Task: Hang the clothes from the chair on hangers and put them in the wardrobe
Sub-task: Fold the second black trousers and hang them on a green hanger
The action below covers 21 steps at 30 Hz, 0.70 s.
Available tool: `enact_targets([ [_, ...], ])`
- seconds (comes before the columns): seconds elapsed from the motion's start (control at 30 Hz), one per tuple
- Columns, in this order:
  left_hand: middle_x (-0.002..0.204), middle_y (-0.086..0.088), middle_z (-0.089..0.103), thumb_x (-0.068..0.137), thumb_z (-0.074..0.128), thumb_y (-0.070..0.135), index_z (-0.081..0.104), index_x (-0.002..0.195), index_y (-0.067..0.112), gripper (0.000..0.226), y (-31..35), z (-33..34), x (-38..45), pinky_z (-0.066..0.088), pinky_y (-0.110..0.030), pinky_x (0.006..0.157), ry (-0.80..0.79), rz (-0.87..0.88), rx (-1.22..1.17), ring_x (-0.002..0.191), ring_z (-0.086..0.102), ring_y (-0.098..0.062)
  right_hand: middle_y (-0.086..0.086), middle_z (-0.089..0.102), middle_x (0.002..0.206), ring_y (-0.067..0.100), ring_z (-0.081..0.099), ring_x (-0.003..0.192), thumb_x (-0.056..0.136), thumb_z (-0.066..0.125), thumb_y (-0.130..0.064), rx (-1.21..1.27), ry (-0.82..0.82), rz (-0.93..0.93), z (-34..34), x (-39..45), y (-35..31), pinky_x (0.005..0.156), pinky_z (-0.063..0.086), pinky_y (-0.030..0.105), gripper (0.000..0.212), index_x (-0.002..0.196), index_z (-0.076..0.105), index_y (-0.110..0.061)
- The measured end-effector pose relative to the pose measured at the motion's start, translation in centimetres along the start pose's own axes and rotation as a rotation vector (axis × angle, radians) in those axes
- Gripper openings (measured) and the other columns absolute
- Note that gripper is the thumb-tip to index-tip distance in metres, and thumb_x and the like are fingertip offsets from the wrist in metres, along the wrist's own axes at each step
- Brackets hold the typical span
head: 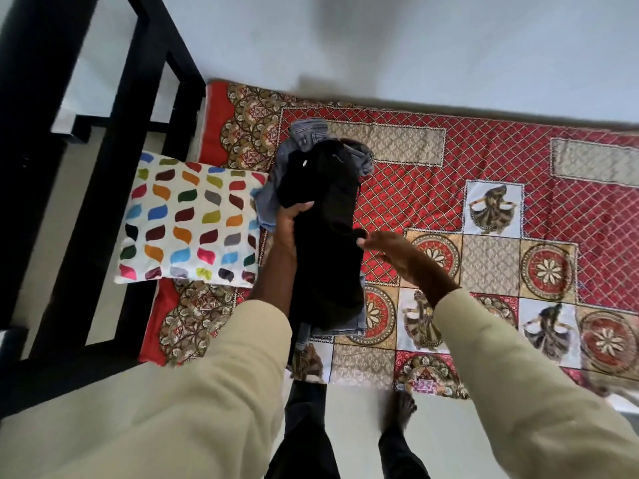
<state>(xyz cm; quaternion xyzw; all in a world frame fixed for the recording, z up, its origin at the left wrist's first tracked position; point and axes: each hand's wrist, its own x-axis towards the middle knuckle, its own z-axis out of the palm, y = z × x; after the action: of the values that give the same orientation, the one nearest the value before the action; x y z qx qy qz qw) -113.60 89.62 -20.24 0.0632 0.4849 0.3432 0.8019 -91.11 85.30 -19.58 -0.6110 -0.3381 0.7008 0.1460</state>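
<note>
- Patterned red bedspread (484,160) over bed, cushion (192,221) at left; bundle of clothes (321,243) held just above it.
- Left hand (287,223) gripped bundle from beneath, fingers (304,206) curled into black cloth; right hand (387,248) open, fingertips just touching its side.
- Best lowered flat onto bed; then separated piece by piece for hangers.

Right of the dark clothes bundle (321,236), the red patterned bedspread (484,160) lies open; a white multicoloured-leaf cushion (193,216) crowds its left.
</note>
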Motion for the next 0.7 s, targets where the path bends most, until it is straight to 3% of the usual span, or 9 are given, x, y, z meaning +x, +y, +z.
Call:
enact_targets([
  [0.07, 0.099, -0.015, 0.072, 0.059, 0.087, 0.022, 0.063, 0.11, -0.002, 0.061, -0.8, 2.1, -2.7, 0.058, -0.038, 0.082, -0.074, -0.013, 0.038, 0.089, 0.071, -0.028, 0.005, 0.062, 0.111, 0.02, 0.054, 0.101, 0.061, 0.08, -0.064, 0.329, 0.011, -0.094, -1.6, -1.7, -1.1, 0.087, 0.042, 0.031, 0.072, 0.112, 0.062, -0.016],
  [0.17, 0.101, -0.018, 0.07, 0.032, 0.099, 0.029, 0.065, 0.106, -0.007, 0.089, -2.5, 6.5, -7.3, 0.057, -0.039, 0.083, -0.158, -0.11, 0.156, 0.092, 0.069, -0.032, 0.014, 0.062, 0.131, 0.028, 0.058, 0.119, 0.079, 0.066, -0.059, 0.612, -0.224, -0.208, -2.3, -6.0, -4.2, 0.106, 0.044, 0.043, 0.06, 0.123, 0.068, -0.018],
  [0.23, 0.112, -0.016, 0.068, 0.048, 0.094, 0.025, 0.062, 0.115, -0.005, 0.08, -3.8, 9.7, -10.8, 0.051, -0.039, 0.096, -0.131, 0.038, 0.168, 0.109, 0.063, -0.035, 0.016, 0.064, 0.126, 0.03, 0.061, 0.119, 0.078, 0.074, -0.046, 0.761, -0.349, -0.301, -3.2, -9.9, -5.6, 0.1, 0.051, 0.043, 0.057, 0.122, 0.067, -0.01],
  [0.27, 0.112, -0.015, 0.07, 0.067, 0.083, 0.02, 0.066, 0.114, -0.003, 0.055, -4.4, 11.5, -12.5, 0.049, -0.04, 0.101, -0.077, 0.149, 0.172, 0.12, 0.057, -0.038, 0.017, 0.063, 0.128, 0.031, 0.06, 0.12, 0.079, 0.076, -0.038, 0.804, -0.367, -0.366, -3.9, -11.9, -6.3, 0.1, 0.05, 0.044, 0.056, 0.124, 0.064, -0.008],
  [0.3, 0.104, -0.013, 0.073, 0.083, 0.07, 0.015, 0.073, 0.104, 0.001, 0.025, -4.9, 13.0, -14.1, 0.048, -0.037, 0.101, -0.03, 0.213, 0.182, 0.129, 0.05, -0.04, 0.018, 0.059, 0.132, 0.033, 0.056, 0.123, 0.083, 0.074, -0.028, 0.807, -0.4, -0.434, -4.5, -13.9, -6.9, 0.105, 0.045, 0.047, 0.053, 0.13, 0.059, -0.007],
  [0.37, 0.075, -0.005, 0.075, 0.1, 0.048, 0.015, 0.077, 0.083, 0.009, 0.034, -5.9, 15.8, -17.9, 0.052, -0.028, 0.085, -0.015, 0.299, 0.199, 0.136, 0.039, -0.038, 0.02, 0.051, 0.137, 0.036, 0.048, 0.128, 0.089, 0.063, -0.01, 0.67, -0.415, -0.579, -6.6, -18.6, -7.7, 0.113, 0.034, 0.051, 0.052, 0.139, 0.047, -0.006],
  [0.43, 0.093, -0.005, 0.076, 0.094, 0.059, 0.023, 0.072, 0.103, 0.011, 0.019, -6.1, 18.1, -21.1, 0.055, -0.033, 0.085, -0.168, 0.423, 0.067, 0.126, 0.055, -0.032, 0.018, 0.057, 0.128, 0.035, 0.054, 0.12, 0.087, 0.06, -0.002, 0.528, -0.36, -0.65, -8.7, -23.4, -8.8, 0.109, 0.041, 0.047, 0.048, 0.134, 0.049, -0.004],
  [0.53, 0.136, -0.015, 0.058, 0.09, 0.064, 0.042, 0.063, 0.13, 0.013, 0.049, -5.4, 21.7, -25.2, 0.044, -0.044, 0.107, -0.296, 0.691, -0.094, 0.129, 0.053, -0.03, 0.019, 0.064, 0.11, 0.032, 0.063, 0.102, 0.078, 0.058, 0.003, 0.437, -0.205, -0.738, -12.5, -29.6, -10.5, 0.092, 0.053, 0.04, 0.046, 0.124, 0.056, 0.002],
  [0.7, 0.12, -0.013, 0.069, 0.081, 0.062, 0.057, 0.074, 0.113, 0.013, 0.055, -2.6, 27.1, -31.1, 0.04, -0.043, 0.111, -0.263, 0.821, 0.142, 0.119, 0.062, -0.024, 0.012, 0.063, 0.094, 0.026, 0.063, 0.091, 0.074, 0.052, 0.014, 0.32, 0.001, -0.909, -17.5, -38.3, -12.8, 0.077, 0.054, 0.031, 0.041, 0.112, 0.056, -0.002],
])
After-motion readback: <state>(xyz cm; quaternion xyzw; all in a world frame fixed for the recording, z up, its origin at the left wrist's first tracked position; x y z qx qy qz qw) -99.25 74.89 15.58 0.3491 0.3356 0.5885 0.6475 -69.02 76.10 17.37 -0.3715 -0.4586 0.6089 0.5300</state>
